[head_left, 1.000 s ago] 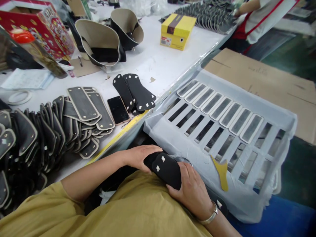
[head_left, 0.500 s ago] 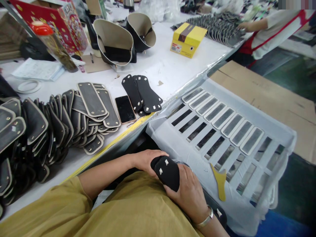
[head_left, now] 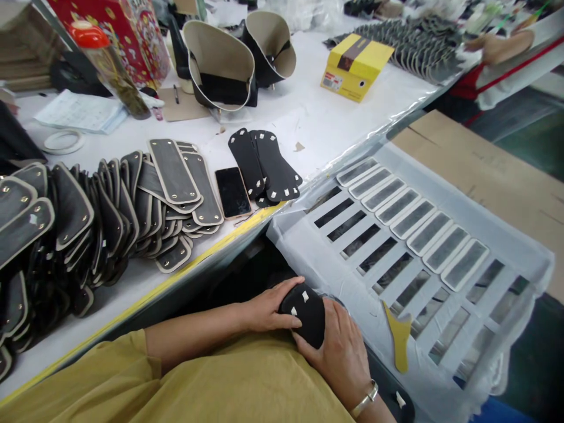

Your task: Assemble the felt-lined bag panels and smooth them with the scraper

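Between my hands, just in front of my body, is a stack of black rounded pieces (head_left: 312, 322) with two small white patches on the top one. My left hand (head_left: 271, 306) grips its left side, the thumb lying across the top near a patch. From the right, my right hand (head_left: 341, 346) wraps the stack's edge, thumb on the near side. How many pieces are in the stack I cannot tell. Similar long black pieces (head_left: 275, 167) with white patches lie on the table beside a phone (head_left: 233, 192).
Grey pieces with pale edging (head_left: 171, 170) are heaped at left. At right, a cloth-covered slatted crate (head_left: 374, 247) bears a row of pale-framed panels (head_left: 434, 232) and a yellow forked tool (head_left: 399, 341). A yellow box (head_left: 355, 67) stands farther back, near another person's arm (head_left: 506, 47).
My left thumb has come over onto the top of the black stack, and the stack's pieces look more evenly lined up. The whole view has shifted slightly.
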Demonstrator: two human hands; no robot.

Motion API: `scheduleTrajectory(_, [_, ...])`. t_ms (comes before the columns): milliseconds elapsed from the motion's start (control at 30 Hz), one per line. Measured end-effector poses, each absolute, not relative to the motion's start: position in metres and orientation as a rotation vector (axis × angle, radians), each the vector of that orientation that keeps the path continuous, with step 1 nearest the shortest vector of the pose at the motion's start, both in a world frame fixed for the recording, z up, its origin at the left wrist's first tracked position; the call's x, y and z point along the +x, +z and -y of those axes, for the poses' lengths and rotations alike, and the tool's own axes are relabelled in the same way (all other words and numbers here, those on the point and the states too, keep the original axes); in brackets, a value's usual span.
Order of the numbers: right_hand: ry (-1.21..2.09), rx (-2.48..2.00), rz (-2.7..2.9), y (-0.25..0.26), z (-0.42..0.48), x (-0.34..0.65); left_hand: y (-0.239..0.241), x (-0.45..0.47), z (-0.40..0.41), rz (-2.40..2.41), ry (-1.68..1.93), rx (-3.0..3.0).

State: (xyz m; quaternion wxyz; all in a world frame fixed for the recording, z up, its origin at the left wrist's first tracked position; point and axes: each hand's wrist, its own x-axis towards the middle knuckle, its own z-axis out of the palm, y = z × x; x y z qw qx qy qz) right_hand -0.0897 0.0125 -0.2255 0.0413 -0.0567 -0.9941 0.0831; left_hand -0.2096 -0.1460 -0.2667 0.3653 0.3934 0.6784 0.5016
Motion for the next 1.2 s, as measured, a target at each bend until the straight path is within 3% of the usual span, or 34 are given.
scheduleTrajectory(233, [-0.033,-0.007,3.029,-0.207,-0.043,-0.027,-0.274,-0.213,0.148,-1.726,1.297,1.059])
scheduleTrajectory(433, [-0.34,0.147,3.025,-0.222,-0.05,0.005,-0.275,-0.207,0.141,-1.726,1.343,0.959])
scheduleTrajectory(1000, [-0.141,0.178,2.996,-0.228,0.007,-0.086,-0.275,-0.204,0.146,-1.793,1.313,0.951])
scheduleTrajectory(1200, [-0.072,0.136,3.0,-0.227,0.006,-0.088,-0.239,-0.209,0.15,-2.218,1.237,0.898])
